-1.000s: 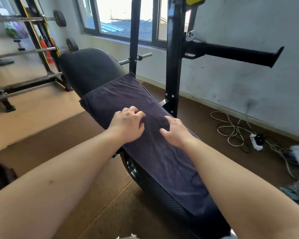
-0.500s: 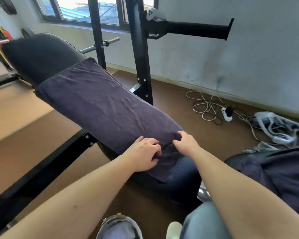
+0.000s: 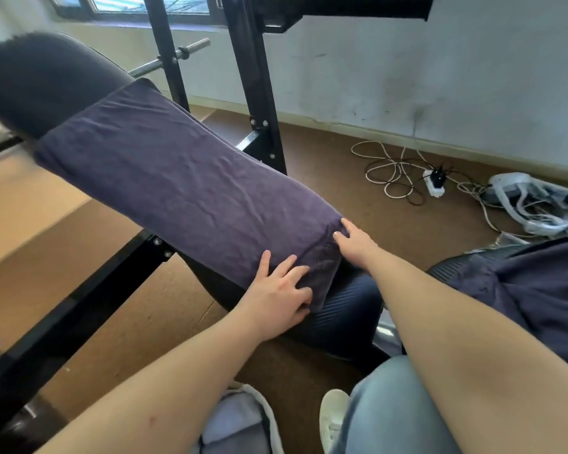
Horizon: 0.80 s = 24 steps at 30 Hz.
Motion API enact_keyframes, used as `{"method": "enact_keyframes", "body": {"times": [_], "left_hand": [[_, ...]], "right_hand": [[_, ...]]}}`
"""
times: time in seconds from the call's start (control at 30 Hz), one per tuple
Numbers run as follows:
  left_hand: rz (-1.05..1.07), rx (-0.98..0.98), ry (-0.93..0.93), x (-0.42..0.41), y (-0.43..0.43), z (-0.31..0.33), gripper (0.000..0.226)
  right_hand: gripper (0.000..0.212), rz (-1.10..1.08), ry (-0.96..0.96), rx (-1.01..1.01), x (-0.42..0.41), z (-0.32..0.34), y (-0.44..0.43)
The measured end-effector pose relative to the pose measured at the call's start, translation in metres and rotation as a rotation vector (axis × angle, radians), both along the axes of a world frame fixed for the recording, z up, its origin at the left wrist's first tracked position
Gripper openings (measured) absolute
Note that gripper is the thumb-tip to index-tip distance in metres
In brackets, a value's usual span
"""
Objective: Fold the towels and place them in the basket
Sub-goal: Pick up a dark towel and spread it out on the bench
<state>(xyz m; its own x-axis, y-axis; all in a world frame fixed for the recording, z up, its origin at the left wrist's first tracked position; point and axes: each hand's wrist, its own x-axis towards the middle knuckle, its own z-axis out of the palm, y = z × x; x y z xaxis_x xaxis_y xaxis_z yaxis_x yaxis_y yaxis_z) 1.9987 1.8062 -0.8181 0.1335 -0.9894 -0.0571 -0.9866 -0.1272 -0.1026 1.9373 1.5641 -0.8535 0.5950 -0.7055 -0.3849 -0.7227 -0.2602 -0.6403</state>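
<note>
Dark purple towel (image 3: 184, 178) spread lengthwise over the sloping padded desk (image 3: 46, 83), covering all but its far upper end and its near lower end, where ribbed black padding shows. The left hand (image 3: 276, 296) lies flat on the towel's near edge, its grip wide, fingers spread and pressing the cloth, nothing enclosed. The right hand (image 3: 358, 244) touches the towel's near right corner with extended fingers, its grip likewise wide. A black steel upright (image 3: 259, 93) stands just behind the desk. On the brown floor (image 3: 325, 178) beyond lie coiled white cables (image 3: 391, 172) and a power strip (image 3: 435, 183). More dark cloth (image 3: 538, 290) is piled at the right edge. A white shoe (image 3: 333, 417) shows below.
</note>
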Motion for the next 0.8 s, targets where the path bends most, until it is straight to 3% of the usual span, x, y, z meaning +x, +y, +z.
{"method": "enact_keyframes", "body": {"times": [0.1,0.2,0.33,0.47,0.6,0.8], "left_hand": [[0.05,-0.132,0.085,0.002,0.003,-0.006,0.03],[0.093,-0.298,0.227,0.003,0.006,-0.008,0.03],[0.262,-0.493,0.456,0.007,0.011,0.004,0.021],[0.406,-0.591,0.489,0.018,0.014,0.023,0.03],[0.528,-0.68,0.525,0.03,0.018,0.042,0.025],[0.854,-0.758,0.765,0.046,0.024,0.075,0.018]], "right_hand": [[0.063,-0.008,-0.069,0.014,0.002,-0.008,-0.006],[0.049,-0.03,-0.149,-0.037,0.0,-0.002,-0.005],[0.032,-0.324,-0.347,-0.002,-0.001,0.013,-0.005],[0.027,-0.497,-0.432,0.055,0.012,0.03,-0.007],[0.032,-0.499,-0.477,0.173,0.03,0.047,-0.01],[0.032,-0.402,-0.599,0.189,0.059,0.059,-0.03]]}}
